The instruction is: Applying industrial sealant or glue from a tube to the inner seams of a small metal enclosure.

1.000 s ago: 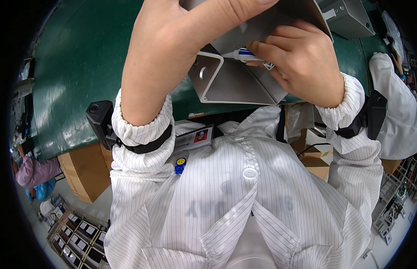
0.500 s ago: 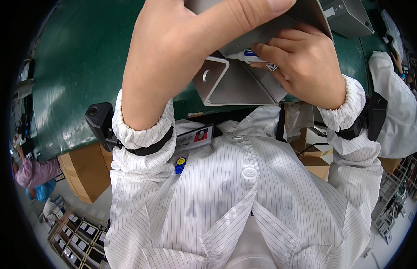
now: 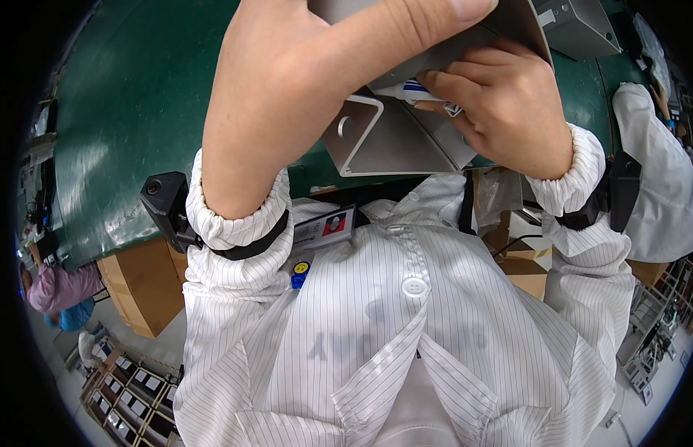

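Note:
A bent grey sheet-metal bracket (image 3: 409, 141) with flanges and a rounded slot in its left side tilts above the near edge of the table. My left hand (image 3: 294, 82) grips it from the upper left, thumb stretched across its top; the other fingers are hidden. Inside the fold, my right hand (image 3: 510, 112) pinches a white tube with blue markings and a narrow white tip (image 3: 411, 92). That tip points left, close to the slotted flange's upper corner. Whether it touches the metal, I cannot tell.
The green table (image 3: 130, 141) spreads out beyond my arms. Another grey metal part (image 3: 581, 30) stands on it at the far right. A cardboard box (image 3: 141, 287) is below the table's left side. A person in a white sleeve (image 3: 652, 171) is close on the right.
The tube and my right hand have shifted very slightly to the left along the bracket's inside. My left hand keeps its hold, almost unmoved.

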A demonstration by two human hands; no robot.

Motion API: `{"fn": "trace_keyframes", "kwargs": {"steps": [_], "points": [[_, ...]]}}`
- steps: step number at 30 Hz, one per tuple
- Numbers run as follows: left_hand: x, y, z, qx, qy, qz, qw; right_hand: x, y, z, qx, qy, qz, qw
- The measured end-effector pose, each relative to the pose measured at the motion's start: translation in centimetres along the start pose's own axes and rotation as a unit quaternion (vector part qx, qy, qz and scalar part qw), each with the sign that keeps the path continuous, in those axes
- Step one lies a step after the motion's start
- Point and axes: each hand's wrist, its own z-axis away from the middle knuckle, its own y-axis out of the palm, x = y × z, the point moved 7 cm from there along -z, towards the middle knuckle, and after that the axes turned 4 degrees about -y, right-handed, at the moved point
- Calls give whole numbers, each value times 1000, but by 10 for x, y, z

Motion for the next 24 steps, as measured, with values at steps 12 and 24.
{"fn": "trace_keyframes", "kwargs": {"steps": [12, 24], "points": [[1, -1, 0, 15, -19, -29, 999, -1, 2, 0, 20, 3, -42, 999], [-4, 1, 1, -9, 8, -26, 1000, -1, 1, 3, 1, 3, -15, 1000]]}}
